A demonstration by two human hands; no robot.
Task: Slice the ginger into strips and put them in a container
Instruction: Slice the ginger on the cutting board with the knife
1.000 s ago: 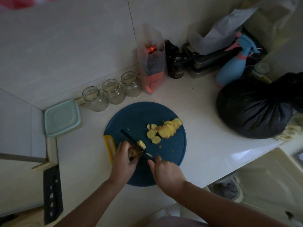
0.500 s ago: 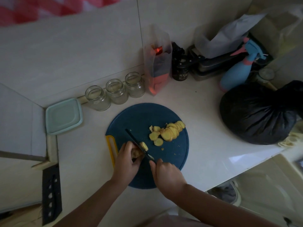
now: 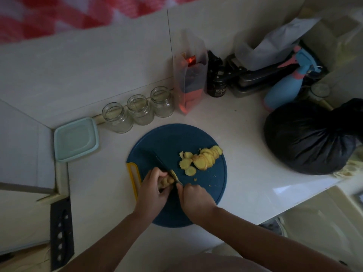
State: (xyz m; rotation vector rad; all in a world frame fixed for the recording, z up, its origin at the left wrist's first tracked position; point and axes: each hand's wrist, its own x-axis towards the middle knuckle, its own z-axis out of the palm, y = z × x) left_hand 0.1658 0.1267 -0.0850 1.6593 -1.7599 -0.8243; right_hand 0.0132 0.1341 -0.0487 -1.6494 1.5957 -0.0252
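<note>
Many pale-yellow ginger slices [image 3: 204, 157], fanned, overlapping

White counter [image 3: 245, 150] bears blue cutting board [image 3: 169, 142], three jars [image 3: 140, 109], teal box [image 3: 76, 139] — black bag [image 3: 308, 138].

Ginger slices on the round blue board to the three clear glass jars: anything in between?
Nothing visible. Between the pale yellow ginger slices and the three clear glass jars lie only bare round blue cutting board and white counter. The dark-bladed knife is nearer the person, off that line.

Dark blue cutting board [image 3: 169, 140] with yellow handle [image 3: 133, 179]; pale yellow ginger slices [image 3: 204, 158]; mint-green lid [image 3: 75, 139].
</note>
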